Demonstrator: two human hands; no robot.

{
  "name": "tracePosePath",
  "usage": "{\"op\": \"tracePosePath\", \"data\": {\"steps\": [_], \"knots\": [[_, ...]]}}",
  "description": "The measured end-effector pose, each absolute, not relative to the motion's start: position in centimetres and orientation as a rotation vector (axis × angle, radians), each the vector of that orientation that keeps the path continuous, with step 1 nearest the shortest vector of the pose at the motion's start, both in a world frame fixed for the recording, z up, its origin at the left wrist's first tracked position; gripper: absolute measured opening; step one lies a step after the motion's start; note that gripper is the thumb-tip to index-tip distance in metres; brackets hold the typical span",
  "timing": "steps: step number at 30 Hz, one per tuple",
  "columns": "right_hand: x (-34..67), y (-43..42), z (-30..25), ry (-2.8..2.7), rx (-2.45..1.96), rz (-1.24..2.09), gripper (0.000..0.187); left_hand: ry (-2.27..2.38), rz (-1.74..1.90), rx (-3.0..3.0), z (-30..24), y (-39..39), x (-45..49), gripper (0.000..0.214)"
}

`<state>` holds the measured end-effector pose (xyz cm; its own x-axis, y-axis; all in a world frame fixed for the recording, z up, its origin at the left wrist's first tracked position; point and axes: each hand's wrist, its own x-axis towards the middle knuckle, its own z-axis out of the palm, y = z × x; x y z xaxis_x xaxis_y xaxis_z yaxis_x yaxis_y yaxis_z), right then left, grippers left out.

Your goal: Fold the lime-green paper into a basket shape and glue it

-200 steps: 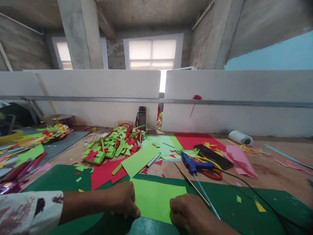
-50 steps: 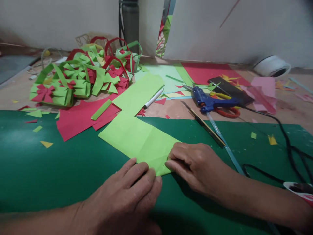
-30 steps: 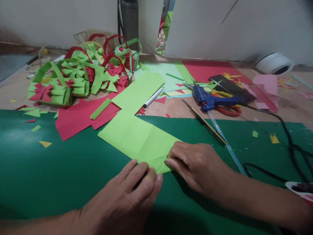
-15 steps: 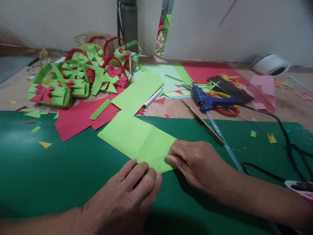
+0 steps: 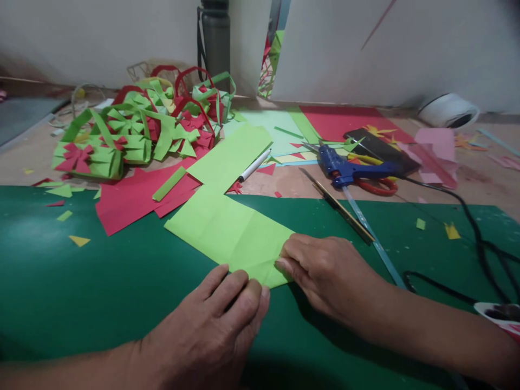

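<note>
Pinching green paper [image 5: 231, 226] — right hand [image 5: 325, 273]; left hand [image 5: 213, 319] apparently pressing it.

A: so what's on show around the grip?
B: bare left hand [image 5: 213, 317], bare right hand [image 5: 331, 271], bare forearms [image 5: 426, 325] further back. tiny crease [image 5: 140, 346] at the left wrist [image 5: 136, 352] too lol
</note>
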<state>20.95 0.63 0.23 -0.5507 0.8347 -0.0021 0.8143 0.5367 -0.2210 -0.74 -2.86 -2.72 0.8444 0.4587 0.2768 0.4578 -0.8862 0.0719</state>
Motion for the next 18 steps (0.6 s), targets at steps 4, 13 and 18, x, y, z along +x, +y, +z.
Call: {"op": "tracePosePath", "data": {"steps": [4, 13, 18], "knots": [[20.88, 0.59, 0.13, -2.658, -1.425, 0.266, 0.023, 0.751, 0.47, 3.007, -2.94, -2.97, -0.63, 0.05], [20.64, 0.62, 0.24, -2.655, -1.43, 0.238, 0.024, 0.762, 0.487, 3.035, -2.97, -2.95, -0.38, 0.036], [20.65, 0.7, 0.46, -2.632, -1.471, 0.308, 0.023, 0.759, 0.439, 3.019, -2.39, -2.75, -0.39, 0.035]]}}
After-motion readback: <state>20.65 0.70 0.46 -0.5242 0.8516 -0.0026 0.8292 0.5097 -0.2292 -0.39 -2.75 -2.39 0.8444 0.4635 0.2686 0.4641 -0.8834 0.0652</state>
